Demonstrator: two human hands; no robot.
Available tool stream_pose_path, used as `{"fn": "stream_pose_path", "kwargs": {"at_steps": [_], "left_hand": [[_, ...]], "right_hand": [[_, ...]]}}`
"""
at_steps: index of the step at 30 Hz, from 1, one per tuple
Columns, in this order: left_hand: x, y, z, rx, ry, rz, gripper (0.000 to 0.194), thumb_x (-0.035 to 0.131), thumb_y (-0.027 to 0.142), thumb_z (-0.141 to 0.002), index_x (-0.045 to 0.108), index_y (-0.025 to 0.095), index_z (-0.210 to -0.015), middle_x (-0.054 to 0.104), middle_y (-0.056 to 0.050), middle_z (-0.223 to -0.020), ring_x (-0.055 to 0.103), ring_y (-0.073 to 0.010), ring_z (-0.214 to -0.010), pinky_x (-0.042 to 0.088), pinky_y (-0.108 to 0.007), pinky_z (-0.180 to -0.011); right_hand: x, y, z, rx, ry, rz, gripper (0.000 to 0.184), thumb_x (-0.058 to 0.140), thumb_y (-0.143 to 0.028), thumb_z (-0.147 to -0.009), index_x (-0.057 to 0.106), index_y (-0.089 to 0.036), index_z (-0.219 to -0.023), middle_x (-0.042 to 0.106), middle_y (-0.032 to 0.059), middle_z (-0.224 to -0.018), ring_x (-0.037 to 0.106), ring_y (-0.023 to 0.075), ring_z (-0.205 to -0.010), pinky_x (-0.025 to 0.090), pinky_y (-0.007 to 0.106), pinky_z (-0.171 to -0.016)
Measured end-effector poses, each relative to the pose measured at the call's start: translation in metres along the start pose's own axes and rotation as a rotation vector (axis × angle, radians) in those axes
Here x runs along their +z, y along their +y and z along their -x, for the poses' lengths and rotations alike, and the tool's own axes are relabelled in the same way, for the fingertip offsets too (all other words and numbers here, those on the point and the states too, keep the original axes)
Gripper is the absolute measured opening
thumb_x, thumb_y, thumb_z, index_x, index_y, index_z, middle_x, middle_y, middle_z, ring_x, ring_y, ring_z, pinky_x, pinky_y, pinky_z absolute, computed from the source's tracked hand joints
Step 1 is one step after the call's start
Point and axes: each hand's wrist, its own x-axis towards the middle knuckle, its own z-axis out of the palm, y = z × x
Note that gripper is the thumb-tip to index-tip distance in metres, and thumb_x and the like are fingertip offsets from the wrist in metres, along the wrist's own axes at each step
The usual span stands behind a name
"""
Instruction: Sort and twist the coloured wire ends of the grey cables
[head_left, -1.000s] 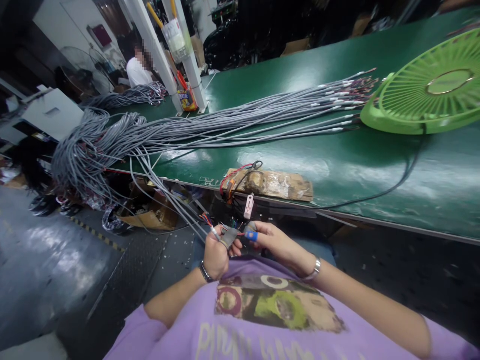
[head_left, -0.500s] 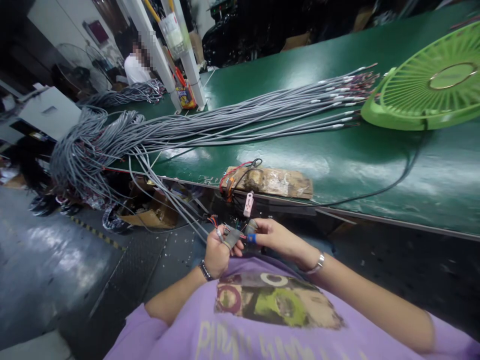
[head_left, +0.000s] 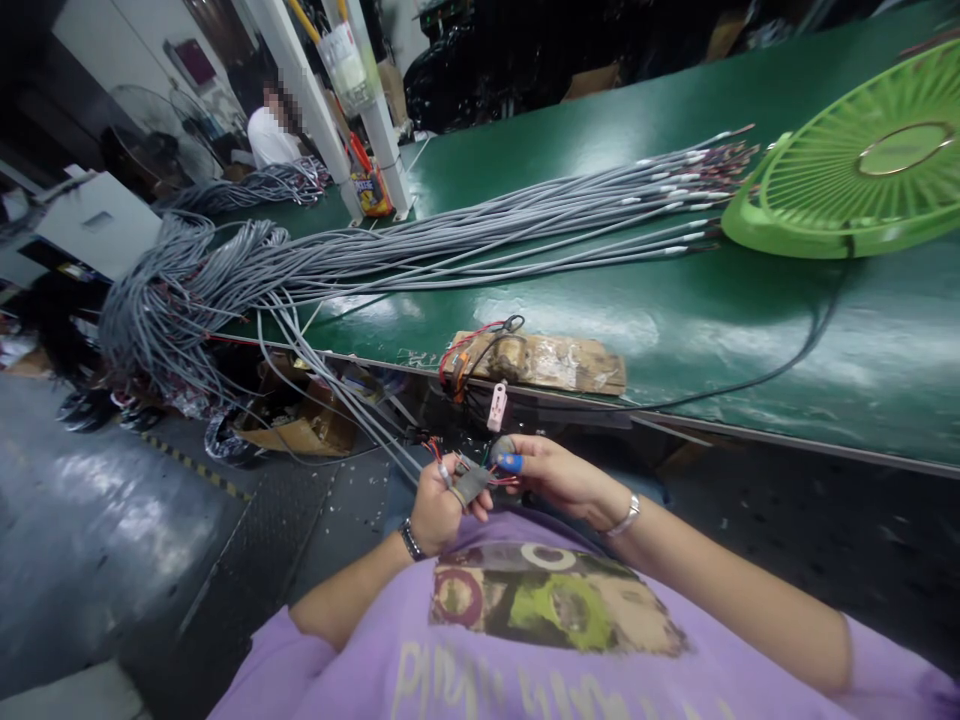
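Several grey cables (head_left: pixel 369 425) run down from the bench into my left hand (head_left: pixel 444 503), which is closed around their ends. Thin coloured wires (head_left: pixel 504 481) stick out of that grip, some toward my other hand and some, red and blue, on the far side. My right hand (head_left: pixel 551 472) is closed, thumb and forefinger pinched together at the wire ends. Grey covers wrap the left thumb and a right fingertip, and a blue band is around one right finger. Which wires the right fingers pinch is too small to make out.
On the green bench (head_left: pixel 697 340) lies a long bundle of grey cables (head_left: pixel 480 225). A wooden block (head_left: pixel 570 364) with wires sits at the front edge, a pink tag (head_left: pixel 497 407) hanging below. A green fan (head_left: pixel 862 160) stands right. A person (head_left: pixel 270 135) is at the back left.
My right hand has shifted slightly and its fingers have changed position, with more of the coloured wire ends showing below them. My left hand keeps its grip on the cables.
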Motion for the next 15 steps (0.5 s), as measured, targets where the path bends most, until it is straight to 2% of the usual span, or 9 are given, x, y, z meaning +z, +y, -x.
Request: {"fn": "stream_pose_path", "kwargs": {"at_steps": [7, 10, 15], "left_hand": [[0.0013, -0.0004, -0.0027, -0.023, -0.012, 0.029, 0.048, 0.077, 0.059, -0.057, 0.057, 0.016, -0.060, 0.063, -0.002, -0.046, 0.051, -0.0095, -0.032, 0.028, -0.018, -0.033], [0.0036, 0.0026, -0.0023, -0.025, 0.043, 0.036, 0.050, 0.078, 0.060, -0.054, 0.055, 0.016, -0.059, 0.061, -0.001, -0.044, 0.050, -0.0090, -0.030, 0.028, -0.018, -0.032], [0.0039, 0.0074, 0.0005, -0.035, 0.079, 0.045, 0.051, 0.079, 0.061, -0.052, 0.053, 0.017, -0.059, 0.059, 0.001, -0.043, 0.048, -0.0079, -0.030, 0.029, -0.017, -0.031]], "right_hand": [[0.0067, 0.0073, -0.0017, -0.123, 0.049, -0.014, 0.049, 0.087, -0.053, -0.046, 0.059, -0.016, -0.065, 0.059, -0.0035, -0.057, 0.046, 0.0085, -0.055, 0.033, 0.024, -0.057], [0.0060, 0.0088, -0.0031, -0.155, 0.117, -0.011, 0.045, 0.086, -0.050, -0.050, 0.060, -0.017, -0.067, 0.059, -0.0034, -0.060, 0.048, 0.0094, -0.057, 0.034, 0.024, -0.057], [-0.0017, 0.0037, -0.0058, -0.191, 0.211, -0.126, 0.036, 0.085, -0.043, -0.055, 0.060, -0.018, -0.066, 0.051, -0.0060, -0.055, 0.042, 0.0076, -0.052, 0.036, 0.023, -0.053]]}}
